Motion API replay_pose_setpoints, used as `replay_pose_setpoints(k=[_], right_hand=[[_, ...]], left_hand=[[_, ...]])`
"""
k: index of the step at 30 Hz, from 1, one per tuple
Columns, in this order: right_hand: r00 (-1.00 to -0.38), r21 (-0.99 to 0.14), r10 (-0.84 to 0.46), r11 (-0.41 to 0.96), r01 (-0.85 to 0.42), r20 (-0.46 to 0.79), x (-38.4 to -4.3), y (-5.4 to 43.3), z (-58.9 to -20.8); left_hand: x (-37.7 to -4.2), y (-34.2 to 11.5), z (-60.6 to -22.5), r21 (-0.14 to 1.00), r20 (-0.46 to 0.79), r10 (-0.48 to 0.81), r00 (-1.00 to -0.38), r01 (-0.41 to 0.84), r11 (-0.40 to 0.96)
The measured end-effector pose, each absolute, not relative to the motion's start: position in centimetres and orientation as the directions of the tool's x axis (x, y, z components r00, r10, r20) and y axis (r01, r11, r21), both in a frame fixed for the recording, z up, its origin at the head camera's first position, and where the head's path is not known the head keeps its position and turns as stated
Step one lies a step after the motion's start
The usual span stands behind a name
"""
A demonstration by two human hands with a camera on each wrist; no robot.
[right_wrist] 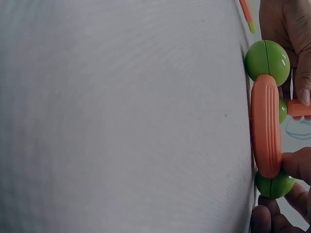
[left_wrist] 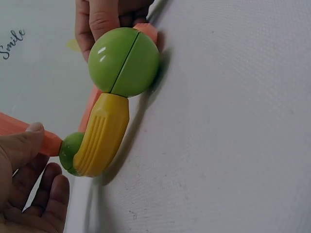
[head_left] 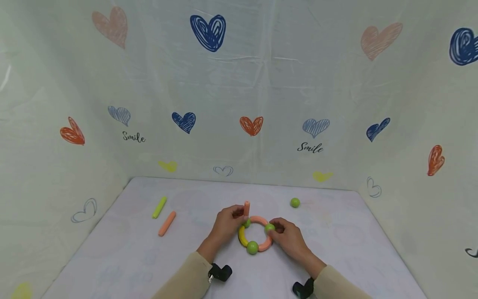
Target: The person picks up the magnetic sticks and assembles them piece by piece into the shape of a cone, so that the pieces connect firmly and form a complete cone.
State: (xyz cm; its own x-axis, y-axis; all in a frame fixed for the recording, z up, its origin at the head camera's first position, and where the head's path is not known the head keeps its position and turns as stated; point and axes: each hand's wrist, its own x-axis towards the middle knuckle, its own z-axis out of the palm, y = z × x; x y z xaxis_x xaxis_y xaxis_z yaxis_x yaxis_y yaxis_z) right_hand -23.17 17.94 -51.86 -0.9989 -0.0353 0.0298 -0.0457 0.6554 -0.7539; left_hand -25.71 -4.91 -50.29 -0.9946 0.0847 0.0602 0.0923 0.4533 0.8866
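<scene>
A ring of two orange curved rods (head_left: 259,220), a yellow curved rod (head_left: 242,236) and three green balls lies on the table in the head view. From its far left ball (head_left: 247,224) a straight orange rod (head_left: 247,207) stands upright. My left hand (head_left: 227,223) pinches this rod between thumb and finger, close above the ball. On the other side, my right hand (head_left: 290,241) grips the right green ball (head_left: 269,228), thumb on its near side. The third, front ball (head_left: 252,248) joins the yellow rod to an orange one, and neither hand touches it.
At the left of the table (head_left: 123,249) lie a straight yellow-green rod (head_left: 159,207) and a straight orange rod (head_left: 167,224). A loose green ball (head_left: 295,202) sits toward the back right. Behind stands a white curtain (head_left: 276,91) printed with hearts.
</scene>
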Motion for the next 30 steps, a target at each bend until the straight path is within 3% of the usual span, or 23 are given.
replay_pose_setpoints(k=[22, 30], right_hand=[[-0.999, -0.76, -0.039, 0.65, -0.032, 0.01, -22.6, 17.9, -51.7], [-0.999, -0.759, -0.047, 0.65, -0.052, 0.027, -22.6, 18.0, -51.8]], left_hand=[[-25.6, -4.3, -51.1, 0.828, 0.092, 0.027, -0.995, 0.092, 0.553], [-24.1, -5.3, -51.3, 0.821, 0.071, 0.103, -0.992, 0.117, 0.559]])
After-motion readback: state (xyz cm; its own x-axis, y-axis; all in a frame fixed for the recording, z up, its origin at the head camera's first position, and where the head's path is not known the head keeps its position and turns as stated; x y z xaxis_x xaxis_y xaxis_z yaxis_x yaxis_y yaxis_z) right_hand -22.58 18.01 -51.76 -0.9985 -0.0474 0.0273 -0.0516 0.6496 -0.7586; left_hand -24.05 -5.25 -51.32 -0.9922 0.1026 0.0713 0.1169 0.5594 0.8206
